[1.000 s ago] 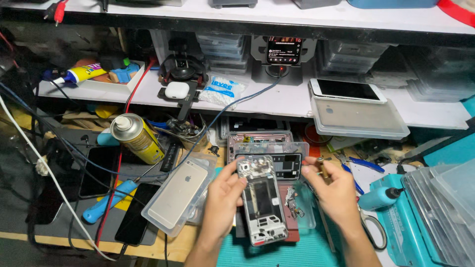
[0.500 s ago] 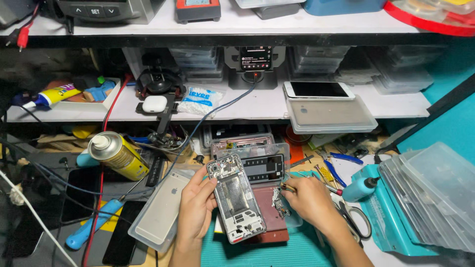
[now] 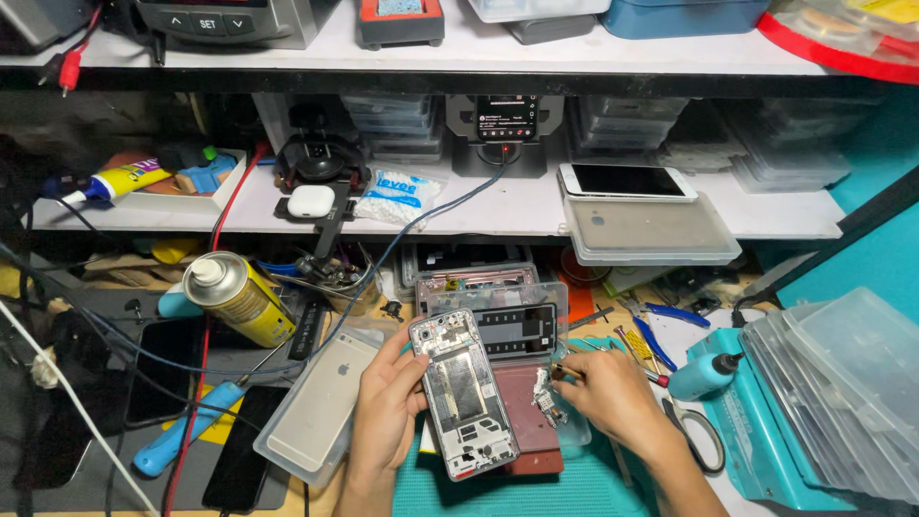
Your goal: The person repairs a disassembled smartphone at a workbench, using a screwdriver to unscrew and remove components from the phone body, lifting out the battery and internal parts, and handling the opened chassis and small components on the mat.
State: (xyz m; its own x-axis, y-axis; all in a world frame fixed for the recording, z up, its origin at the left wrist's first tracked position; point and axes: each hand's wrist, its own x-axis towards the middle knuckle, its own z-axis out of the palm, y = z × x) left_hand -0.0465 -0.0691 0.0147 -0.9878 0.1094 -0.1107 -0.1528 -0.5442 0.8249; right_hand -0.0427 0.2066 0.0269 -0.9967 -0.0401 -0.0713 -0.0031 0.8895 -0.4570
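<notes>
Cluttered white shelf (image 3: 536,206) over a crowded workbench (image 3: 105,479), teal mat (image 3: 536,493).

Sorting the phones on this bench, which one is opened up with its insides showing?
The opened phone in the left hand; the silver phone in the clear tray and the white phone on the shelf are closed.

This is a phone repair workshop, shown by the opened phone (image 3: 464,393) with its insides bare at the middle of a crowded bench. Left of the phone lie a spray can (image 3: 233,295), loose cables and other handsets; right of it, scissors (image 3: 697,436) and clear lidded trays. Above the phone, a white shelf (image 3: 785,218) holds parts boxes and a small tester.
</notes>
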